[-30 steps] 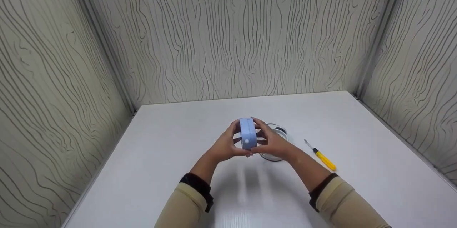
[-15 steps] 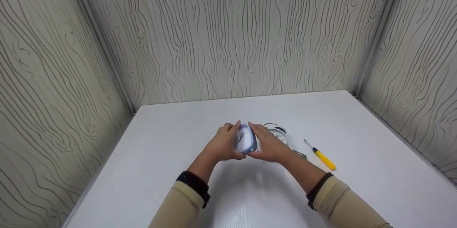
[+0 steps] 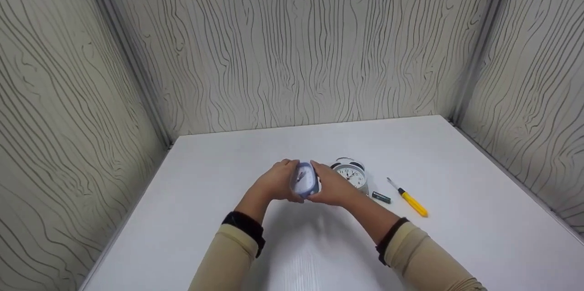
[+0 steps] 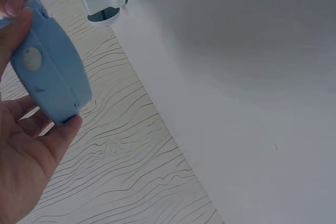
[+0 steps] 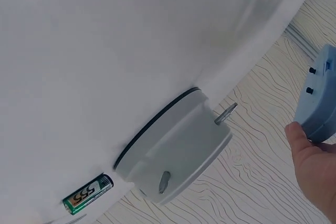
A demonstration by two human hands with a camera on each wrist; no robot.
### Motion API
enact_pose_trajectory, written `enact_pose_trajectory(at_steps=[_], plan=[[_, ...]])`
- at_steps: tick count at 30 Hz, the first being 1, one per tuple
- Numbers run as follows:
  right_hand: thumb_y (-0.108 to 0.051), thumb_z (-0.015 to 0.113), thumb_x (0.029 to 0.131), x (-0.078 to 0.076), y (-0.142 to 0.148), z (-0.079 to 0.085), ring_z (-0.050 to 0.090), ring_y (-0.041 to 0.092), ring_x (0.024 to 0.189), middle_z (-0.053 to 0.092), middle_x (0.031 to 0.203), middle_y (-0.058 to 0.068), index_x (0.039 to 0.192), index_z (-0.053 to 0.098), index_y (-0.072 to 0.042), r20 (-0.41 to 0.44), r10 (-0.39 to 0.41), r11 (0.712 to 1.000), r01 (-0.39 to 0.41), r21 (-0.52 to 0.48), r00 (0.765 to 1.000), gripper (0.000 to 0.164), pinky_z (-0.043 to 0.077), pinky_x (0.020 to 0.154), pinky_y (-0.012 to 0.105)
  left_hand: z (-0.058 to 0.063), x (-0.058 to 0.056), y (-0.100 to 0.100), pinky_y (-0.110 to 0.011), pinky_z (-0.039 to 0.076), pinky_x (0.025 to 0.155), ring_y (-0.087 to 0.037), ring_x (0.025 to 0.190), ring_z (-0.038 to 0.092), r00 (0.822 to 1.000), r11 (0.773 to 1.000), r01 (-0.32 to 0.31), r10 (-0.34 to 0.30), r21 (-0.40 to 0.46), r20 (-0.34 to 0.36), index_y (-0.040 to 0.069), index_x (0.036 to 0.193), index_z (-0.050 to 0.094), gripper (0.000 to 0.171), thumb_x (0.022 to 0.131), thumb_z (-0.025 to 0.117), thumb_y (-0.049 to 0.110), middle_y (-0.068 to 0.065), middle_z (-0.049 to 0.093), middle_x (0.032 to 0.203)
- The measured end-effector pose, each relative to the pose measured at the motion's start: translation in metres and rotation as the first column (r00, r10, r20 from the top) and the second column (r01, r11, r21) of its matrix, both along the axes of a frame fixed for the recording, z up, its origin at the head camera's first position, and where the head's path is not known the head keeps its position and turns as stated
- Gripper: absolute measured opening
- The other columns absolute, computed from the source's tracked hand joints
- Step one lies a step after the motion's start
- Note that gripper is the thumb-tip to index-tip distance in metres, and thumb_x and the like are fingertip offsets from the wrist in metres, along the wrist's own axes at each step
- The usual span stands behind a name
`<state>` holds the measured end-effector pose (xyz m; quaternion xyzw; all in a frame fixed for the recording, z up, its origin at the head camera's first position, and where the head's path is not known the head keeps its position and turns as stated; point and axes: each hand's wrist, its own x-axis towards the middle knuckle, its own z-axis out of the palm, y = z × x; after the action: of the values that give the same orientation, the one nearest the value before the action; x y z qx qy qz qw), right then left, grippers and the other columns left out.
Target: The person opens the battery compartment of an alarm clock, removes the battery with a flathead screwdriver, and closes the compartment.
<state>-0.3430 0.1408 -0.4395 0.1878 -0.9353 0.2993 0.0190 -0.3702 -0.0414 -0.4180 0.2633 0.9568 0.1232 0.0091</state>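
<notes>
A white bench (image 3: 196, 190) is spreading beneath everything. Well in from its far edge, a white alarm clock (image 3: 353, 173) is showing its numbered dial. Just left of it, the left hand (image 3: 273, 181) and the right hand (image 3: 332, 186) are gripping opposite sides of a blue clock (image 3: 304, 182), holding it above the bench. Its pale blue casing is curving at the corners, framing a light dial with dark pointers; a round white button and two small black knobs are protruding. Towards the right edge, a yellow-handled screwdriver (image 3: 413, 202) is lying; a green battery (image 3: 381, 197) is resting between screwdriver and alarm clock.
</notes>
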Motion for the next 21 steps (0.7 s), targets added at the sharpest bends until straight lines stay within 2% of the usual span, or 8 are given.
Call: enact_pose_trajectory(at_steps=[4,8,12,16,18,21], plan=[[-0.041,0.078,0.068,-0.012,-0.012,-0.003,0.044,0.026,0.12,0.048,0.131,0.009,0.138,0.036,-0.008,0.009,0.028,0.999,-0.028,-0.021,1.0,0.088,0.037,0.1,0.044,-0.004,-0.01,-0.004,-0.035,0.043,0.095,-0.022,0.113,0.047,0.999,0.999,-0.023,0.024,-0.03,0.034,0.008,0.138,0.035,0.102,0.055,0.086,0.041,-0.009,0.047,0.128],[-0.048,0.075,0.069,-0.023,-0.026,-0.008,0.048,0.026,0.115,0.052,0.123,0.009,0.133,0.042,-0.008,0.008,0.02,1.0,-0.02,0.009,1.0,0.082,0.039,0.098,0.041,-0.009,-0.021,-0.008,-0.035,0.044,0.094,-0.022,0.111,0.047,0.996,0.996,-0.059,0.063,-0.061,0.055,0.009,0.138,0.036,0.102,0.055,0.086,0.039,-0.01,0.045,0.125],[-0.046,0.072,0.072,-0.033,-0.037,-0.014,0.044,0.031,0.121,0.048,0.131,0.016,0.137,0.036,-0.002,0.044,-0.026,0.999,0.024,0.036,0.999,0.087,0.035,0.102,0.042,-0.013,-0.031,-0.012,-0.036,0.043,0.094,-0.024,0.113,0.046,0.994,0.993,-0.075,0.081,-0.087,0.068,0.01,0.14,0.034,0.103,0.055,0.086,0.037,-0.011,0.042,0.125],[-0.051,0.071,0.072,-0.04,-0.046,-0.023,0.04,0.033,0.125,0.042,0.137,0.019,0.14,0.032,-0.001,0.083,-0.062,0.997,0.058,0.05,0.995,0.093,0.032,0.104,0.043,-0.021,-0.04,-0.016,-0.037,0.042,0.096,-0.026,0.116,0.047,0.993,0.989,-0.08,0.091,-0.125,0.079,0.011,0.142,0.031,0.105,0.056,0.086,0.036,-0.011,0.043,0.128],[-0.053,0.07,0.072,-0.043,-0.05,-0.027,0.04,0.035,0.124,0.042,0.136,0.021,0.138,0.035,-0.001,0.075,-0.056,0.997,0.051,0.06,0.996,0.092,0.032,0.104,0.044,-0.026,-0.043,-0.018,-0.037,0.042,0.096,-0.025,0.116,0.048,0.991,0.987,-0.084,0.098,-0.133,0.096,0.012,0.142,0.032,0.103,0.057,0.086,0.034,-0.01,0.043,0.128],[-0.046,0.069,0.075,-0.045,-0.055,-0.034,0.041,0.037,0.123,0.042,0.135,0.023,0.137,0.04,-0.003,0.051,-0.033,0.995,0.028,0.097,0.998,0.081,0.032,0.104,0.044,-0.031,-0.046,-0.022,-0.037,0.04,0.098,-0.025,0.119,0.046,0.984,0.987,-0.097,0.114,-0.129,0.134,0.015,0.142,0.033,0.098,0.06,0.085,0.025,-0.008,0.042,0.131]])
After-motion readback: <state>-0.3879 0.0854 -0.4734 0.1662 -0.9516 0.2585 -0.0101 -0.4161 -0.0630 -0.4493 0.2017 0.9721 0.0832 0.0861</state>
